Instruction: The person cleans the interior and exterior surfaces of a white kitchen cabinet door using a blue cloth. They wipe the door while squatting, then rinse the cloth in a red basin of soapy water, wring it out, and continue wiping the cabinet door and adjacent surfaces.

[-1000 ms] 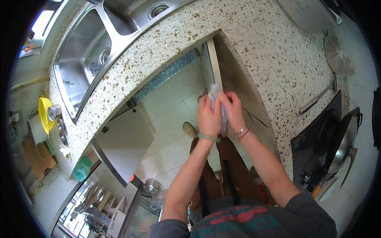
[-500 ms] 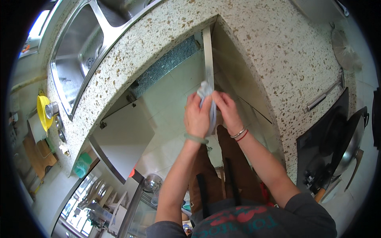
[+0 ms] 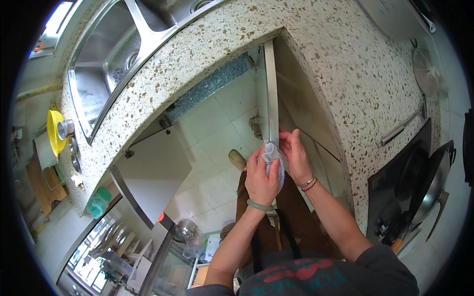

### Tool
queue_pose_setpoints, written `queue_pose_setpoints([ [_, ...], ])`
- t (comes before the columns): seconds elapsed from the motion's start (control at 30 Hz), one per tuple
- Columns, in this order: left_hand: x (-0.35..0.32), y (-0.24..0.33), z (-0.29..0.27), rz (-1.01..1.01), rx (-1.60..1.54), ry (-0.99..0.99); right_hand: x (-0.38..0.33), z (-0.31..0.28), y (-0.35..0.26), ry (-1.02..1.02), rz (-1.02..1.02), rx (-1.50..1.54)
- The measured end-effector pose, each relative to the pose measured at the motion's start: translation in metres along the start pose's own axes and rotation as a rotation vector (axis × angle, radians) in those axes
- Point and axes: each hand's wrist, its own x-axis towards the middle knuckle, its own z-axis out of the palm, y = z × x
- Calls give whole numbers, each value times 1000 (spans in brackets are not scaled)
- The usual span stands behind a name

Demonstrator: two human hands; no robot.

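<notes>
Item: pale cloth (image 3: 273, 160), bunched against the lower edge of the open cabinet door (image 3: 270, 93) under the counter (image 3: 326, 64) corner; our left hand (image 3: 261, 180) closes its fingers round the cloth, our right hand (image 3: 295, 155) pinches door edge and cloth. Open room: tiled floor (image 3: 217, 133) below the counter's edge. Surroundings: steel sink (image 3: 106, 59) far left, yellow strainer (image 3: 55, 132) at the left end, dark stove (image 3: 395, 192) with wok (image 3: 432, 185) right, none obstructing.

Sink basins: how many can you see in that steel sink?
2. One large basin sits at the upper left of the speckled counter; a second basin lies right of the divider, mostly cut off by the picture's top edge.
</notes>
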Motion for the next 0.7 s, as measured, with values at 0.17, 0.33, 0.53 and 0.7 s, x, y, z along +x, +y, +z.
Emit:
queue_pose_setpoints([
  [0.17,82,0,14,8,-43,-97,-5,3,-6,-4,9,38],
  [0.33,85,3,3,-12,-66,-145,-1,6,-11,-51,29,111],
  [0.53,1,-6,0,-34,-8,-101,-1,0,-3,-59,36,91],
  [0.7,-4,-11,6,-53,-108,-107,-1,-6,-11,-97,43,110],
])
